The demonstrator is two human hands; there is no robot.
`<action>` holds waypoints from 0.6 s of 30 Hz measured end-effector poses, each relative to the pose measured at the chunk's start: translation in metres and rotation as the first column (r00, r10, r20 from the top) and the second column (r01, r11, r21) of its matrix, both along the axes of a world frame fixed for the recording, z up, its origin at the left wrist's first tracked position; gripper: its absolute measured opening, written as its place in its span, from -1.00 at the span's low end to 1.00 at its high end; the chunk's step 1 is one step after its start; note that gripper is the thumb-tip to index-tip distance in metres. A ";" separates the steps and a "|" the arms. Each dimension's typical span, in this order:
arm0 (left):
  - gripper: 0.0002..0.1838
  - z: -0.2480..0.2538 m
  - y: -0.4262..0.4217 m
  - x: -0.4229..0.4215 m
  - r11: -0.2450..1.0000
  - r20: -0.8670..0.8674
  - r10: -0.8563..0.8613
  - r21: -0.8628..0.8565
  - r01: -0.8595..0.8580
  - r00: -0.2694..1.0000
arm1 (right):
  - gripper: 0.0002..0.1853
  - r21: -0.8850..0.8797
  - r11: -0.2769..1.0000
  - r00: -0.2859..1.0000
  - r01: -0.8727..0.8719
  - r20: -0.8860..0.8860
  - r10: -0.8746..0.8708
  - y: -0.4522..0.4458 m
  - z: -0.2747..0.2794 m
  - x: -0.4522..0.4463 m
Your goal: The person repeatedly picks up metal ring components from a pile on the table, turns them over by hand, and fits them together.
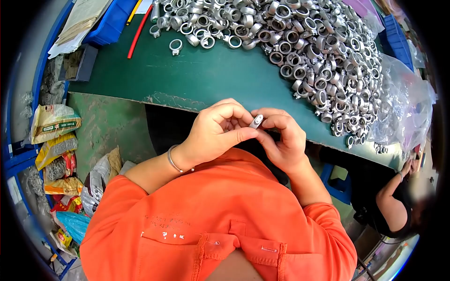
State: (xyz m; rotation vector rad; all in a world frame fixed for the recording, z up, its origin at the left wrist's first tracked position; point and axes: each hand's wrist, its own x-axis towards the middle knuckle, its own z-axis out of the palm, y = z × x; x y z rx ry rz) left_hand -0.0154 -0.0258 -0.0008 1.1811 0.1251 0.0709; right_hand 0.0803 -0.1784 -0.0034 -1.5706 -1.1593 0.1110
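Note:
My left hand (220, 124) and my right hand (282, 136) meet just off the front edge of the green table (187, 79). Between their fingertips they hold a small silver metal part (256, 121), pinched from both sides. Fingers cover much of it, so its full shape is hidden. Beyond my hands, a large heap of silver metal rings (323, 61) spreads over the back and right of the table. A single ring (176, 46) lies apart at the heap's left end.
A red stick (140, 32) and a blue bin (108, 23) are at the back left. Clear plastic bags (405, 100) lie at the right. Sacks (56, 124) fill the left side. Another person (393, 201) sits at the lower right.

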 end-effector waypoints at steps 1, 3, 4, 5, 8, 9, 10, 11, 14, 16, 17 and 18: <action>-0.82 -0.002 0.001 -0.001 0.992 0.030 0.010 0.124 -0.014 0.999 | -0.70 -0.004 1.000 1.000 -0.001 0.000 0.001 0.000 -0.001 0.000; -0.84 -0.003 0.000 -0.001 0.969 0.058 0.016 0.245 -0.030 0.998 | -0.67 0.037 0.998 0.999 0.042 0.014 -0.043 0.000 -0.002 -0.001; -0.85 -0.003 -0.001 -0.001 0.972 0.057 0.036 0.229 -0.048 0.998 | -0.65 0.042 0.999 0.998 0.033 -0.047 -0.031 -0.002 -0.007 -0.001; -0.87 -0.003 -0.002 -0.002 0.975 0.057 0.055 0.214 -0.066 0.997 | -0.65 0.042 0.999 0.998 0.034 -0.049 -0.032 -0.002 -0.008 -0.003; -0.87 -0.004 -0.001 -0.002 0.970 0.067 0.047 0.236 -0.061 0.997 | -0.65 0.062 0.996 0.990 0.063 -0.126 -0.055 -0.001 -0.009 -0.005; -0.87 -0.004 -0.002 -0.001 0.970 0.068 0.046 0.236 -0.061 0.997 | -0.65 0.061 0.996 0.990 0.063 -0.133 -0.055 -0.002 -0.009 -0.005; -0.87 -0.003 -0.002 -0.001 0.970 0.066 0.054 0.232 -0.068 0.996 | -0.65 0.060 0.996 0.989 0.063 -0.138 -0.054 -0.002 -0.009 -0.005; -0.87 -0.003 -0.003 -0.001 0.971 0.064 0.061 0.227 -0.074 0.996 | -0.65 0.059 0.996 0.989 0.063 -0.137 -0.055 -0.002 -0.009 -0.006; -0.86 -0.001 -0.002 -0.002 0.972 0.030 0.041 0.231 -0.047 0.999 | -0.67 0.057 0.994 0.985 0.091 -0.150 -0.081 -0.003 -0.003 -0.004; -0.83 0.001 -0.003 -0.001 0.991 -0.052 0.085 0.108 -0.079 0.995 | -0.66 0.013 0.999 0.967 0.052 0.250 -0.053 -0.006 0.006 0.003; -0.81 0.002 -0.004 0.000 0.992 -0.141 0.121 -0.014 -0.124 0.983 | -0.65 0.046 0.998 0.957 0.031 0.285 -0.043 -0.004 0.008 0.001; -0.77 0.000 -0.002 -0.001 0.991 -0.200 0.102 -0.064 -0.117 0.975 | -0.65 0.040 0.999 0.953 -0.021 0.303 0.008 -0.002 0.010 0.000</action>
